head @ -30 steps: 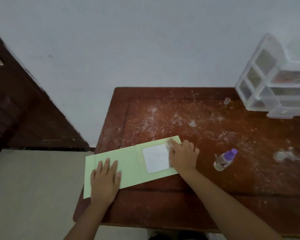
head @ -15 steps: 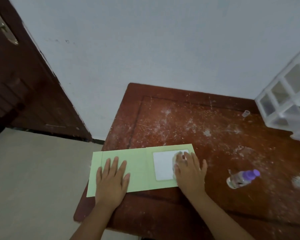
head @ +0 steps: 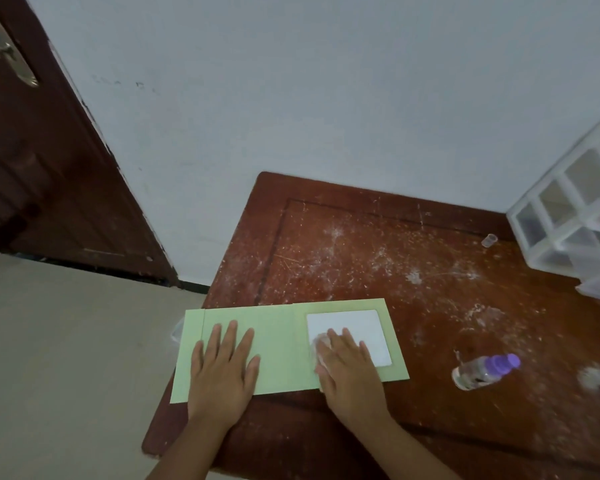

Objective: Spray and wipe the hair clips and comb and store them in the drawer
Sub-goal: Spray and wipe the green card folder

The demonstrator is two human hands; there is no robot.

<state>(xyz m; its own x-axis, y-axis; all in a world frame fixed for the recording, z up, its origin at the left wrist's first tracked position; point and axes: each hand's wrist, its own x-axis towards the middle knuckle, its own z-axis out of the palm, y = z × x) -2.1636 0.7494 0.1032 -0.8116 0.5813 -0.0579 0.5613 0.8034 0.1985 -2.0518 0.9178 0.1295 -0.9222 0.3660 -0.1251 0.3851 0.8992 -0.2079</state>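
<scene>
A pale green card with a white square panel lies on the near left corner of the brown table. My left hand rests flat on the card's left half, fingers spread. My right hand presses a crumpled white wipe with straight fingers onto the panel's lower left part. A small clear spray bottle with a purple top lies on its side to the right. The clear plastic drawer unit stands at the far right. No hair clips or comb are in view.
A tiny clear cap stands near the drawer unit. White dust and scratches cover the tabletop. The card overhangs the table's left edge. A dark wooden door is at the left, with beige floor below it.
My right hand has slid the wipe from the panel's upper right edge across to its lower left. My left hand stays flat on the card. The view has swung left.
</scene>
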